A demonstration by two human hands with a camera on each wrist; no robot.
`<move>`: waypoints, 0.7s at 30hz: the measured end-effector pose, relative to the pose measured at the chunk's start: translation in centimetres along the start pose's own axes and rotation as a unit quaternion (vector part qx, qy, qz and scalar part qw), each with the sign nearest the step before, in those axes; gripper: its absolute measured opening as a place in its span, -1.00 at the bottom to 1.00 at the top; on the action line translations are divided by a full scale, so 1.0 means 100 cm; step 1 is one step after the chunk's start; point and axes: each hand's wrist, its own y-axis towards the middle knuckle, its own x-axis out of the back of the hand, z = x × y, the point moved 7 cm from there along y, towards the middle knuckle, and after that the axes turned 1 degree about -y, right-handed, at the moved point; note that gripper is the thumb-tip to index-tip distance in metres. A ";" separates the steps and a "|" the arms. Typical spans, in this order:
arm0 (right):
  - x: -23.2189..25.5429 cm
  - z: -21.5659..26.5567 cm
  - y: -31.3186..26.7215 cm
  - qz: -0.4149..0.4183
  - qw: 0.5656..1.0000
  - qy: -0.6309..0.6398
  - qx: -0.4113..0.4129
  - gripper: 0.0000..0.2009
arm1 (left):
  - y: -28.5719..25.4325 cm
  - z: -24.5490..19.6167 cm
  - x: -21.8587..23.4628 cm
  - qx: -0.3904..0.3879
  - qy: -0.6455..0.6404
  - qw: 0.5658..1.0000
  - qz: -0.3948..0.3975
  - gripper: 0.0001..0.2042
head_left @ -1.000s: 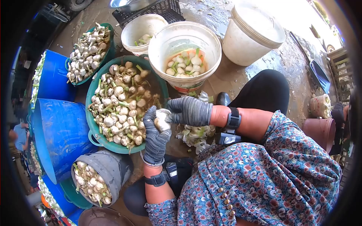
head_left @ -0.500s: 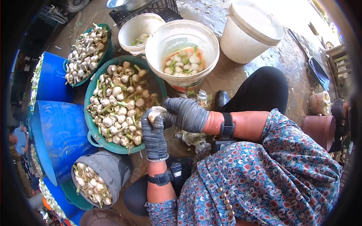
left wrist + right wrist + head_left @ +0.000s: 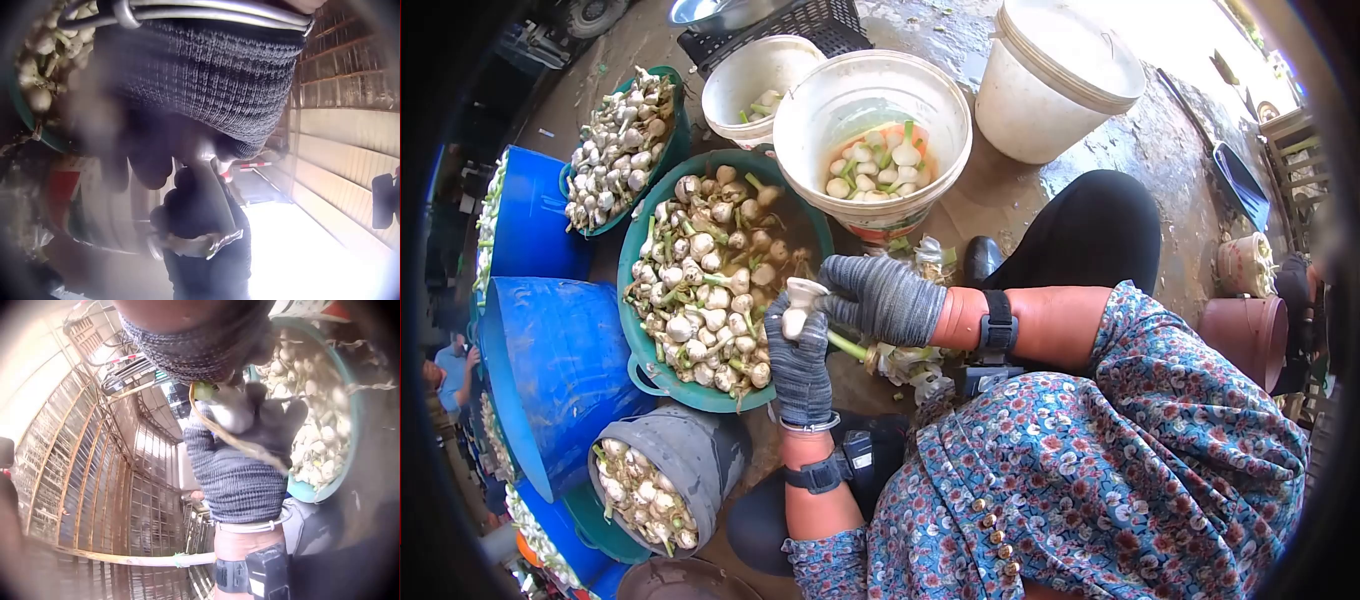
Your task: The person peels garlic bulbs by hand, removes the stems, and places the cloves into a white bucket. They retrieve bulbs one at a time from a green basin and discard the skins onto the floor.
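Note:
In the head view my left hand, in a grey striped knit glove, grips a white garlic bulb. Its green stem points right, below the other hand. My gloved right hand pinches pale garlic skin at the top of the bulb. A long dry strip of skin hangs across the left palm in the right wrist view. The left wrist view shows the stem with ragged skin at its end, in front of the right hand. Gloved fingers partly cover the bulb.
A green tub of unpeeled garlic in murky water lies left of the hands. Beyond them stands a white bucket with peeled bulbs. Peelings lie on the floor below the right wrist. A grey bucket of garlic leans nearby.
The bulb has turned in the left hand, and its green stem now shows on the right. The right hand has shifted slightly left, still at the skin.

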 end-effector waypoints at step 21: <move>0.005 0.041 -0.005 0.086 0.943 -0.266 0.182 -0.83 | 0.006 -0.001 -0.004 -0.065 0.220 0.972 0.051 -0.09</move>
